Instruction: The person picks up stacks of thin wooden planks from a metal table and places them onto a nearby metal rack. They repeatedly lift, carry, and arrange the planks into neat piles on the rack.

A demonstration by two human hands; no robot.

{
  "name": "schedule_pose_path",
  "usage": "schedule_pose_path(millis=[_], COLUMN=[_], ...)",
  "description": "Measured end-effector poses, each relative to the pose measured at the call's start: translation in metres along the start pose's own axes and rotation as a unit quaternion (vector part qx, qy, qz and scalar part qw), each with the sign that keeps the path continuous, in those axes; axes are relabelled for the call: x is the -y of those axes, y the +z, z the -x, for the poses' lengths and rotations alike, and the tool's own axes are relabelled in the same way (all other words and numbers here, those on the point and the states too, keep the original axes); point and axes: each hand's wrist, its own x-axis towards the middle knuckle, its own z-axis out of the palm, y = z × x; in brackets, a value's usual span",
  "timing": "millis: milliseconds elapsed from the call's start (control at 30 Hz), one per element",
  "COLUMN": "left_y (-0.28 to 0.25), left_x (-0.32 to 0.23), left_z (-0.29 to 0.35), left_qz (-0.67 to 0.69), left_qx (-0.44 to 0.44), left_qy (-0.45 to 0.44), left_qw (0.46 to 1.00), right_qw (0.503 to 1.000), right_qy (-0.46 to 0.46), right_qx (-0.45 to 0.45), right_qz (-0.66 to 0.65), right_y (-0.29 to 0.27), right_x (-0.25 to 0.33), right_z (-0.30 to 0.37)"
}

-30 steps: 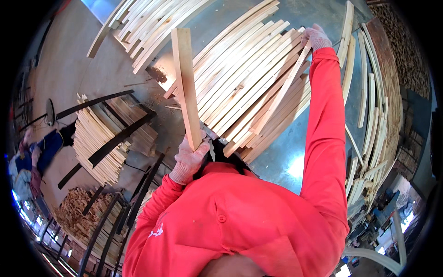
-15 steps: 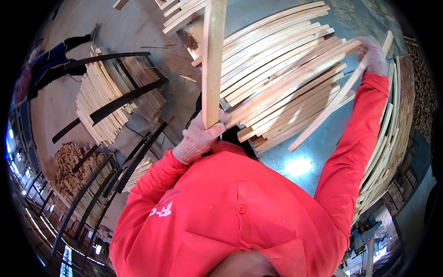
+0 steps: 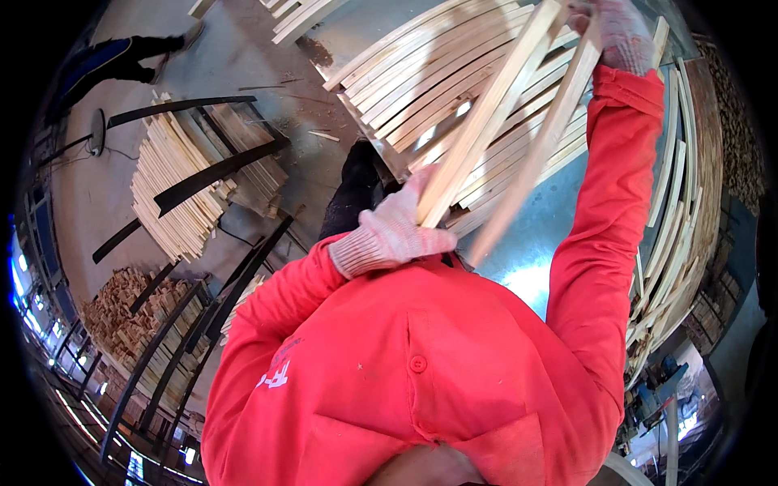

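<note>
My left hand (image 3: 397, 231), in a pale knitted glove, is closed round the near end of a pale wooden strip (image 3: 486, 121), thumb below and fingers above. That strip slants away to the upper right, its far end close to my other hand. Farther off, my gloved right hand (image 3: 620, 36) grips the far part of a second wooden strip (image 3: 536, 150). Motion blurs this second strip, whose near end hangs free beside my left hand. Beneath both lies a layer of wooden strips (image 3: 429, 69) set side by side.
More strips (image 3: 677, 202) are piled along the right. To the left stands a rack with black metal bars (image 3: 219, 174) and stacked strips (image 3: 170, 178). A pile of short wood pieces (image 3: 126, 312) sits lower left. Another person (image 3: 105, 69) is at the upper left.
The strip in my left hand has swung from upright to slanting right. My right hand has come inward and slightly away with its strip, now steeper.
</note>
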Motion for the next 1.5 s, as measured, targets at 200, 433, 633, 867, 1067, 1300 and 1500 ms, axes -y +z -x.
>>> schedule_pose_path(millis=[200, 433, 633, 867, 1067, 1300, 1500], left_y=[0.017, 0.062, 0.05, 0.031, -0.104, -0.333, -0.502], left_x=[-0.032, -0.026, -0.055, -0.009, 0.029, 0.156, 0.402], left_z=[-0.006, -0.023, 0.013, 0.048, 0.124, 0.283, 0.26], left_qz=[0.146, -0.201, -0.199, -0.353, -0.146, -0.154, -0.19], left_qx=[0.037, 0.058, 0.067, -0.341, -0.389, -0.691, -0.693], left_qy=[-0.006, -0.043, -0.104, 0.167, 0.268, 0.155, -0.132], left_qw=[0.989, 0.977, 0.972, 0.855, 0.869, 0.689, 0.683], right_qw=[0.974, 0.991, 0.988, 0.984, 0.937, 0.929, 0.938], right_qy=[0.079, 0.045, -0.007, 0.0, -0.034, 0.053, 0.248], right_qx=[-0.204, -0.074, -0.034, 0.004, 0.219, 0.27, 0.182], right_qz=[0.057, 0.1, -0.149, -0.18, -0.27, -0.248, -0.16], right_y=[-0.08, -0.083, 0.004, 0.056, 0.241, 0.383, 0.458], right_x=[0.001, -0.087, -0.012, 0.02, 0.05, -0.023, -0.112], right_z=[0.013, 0.083, 0.139, 0.111, 0.116, 0.162, 0.234])
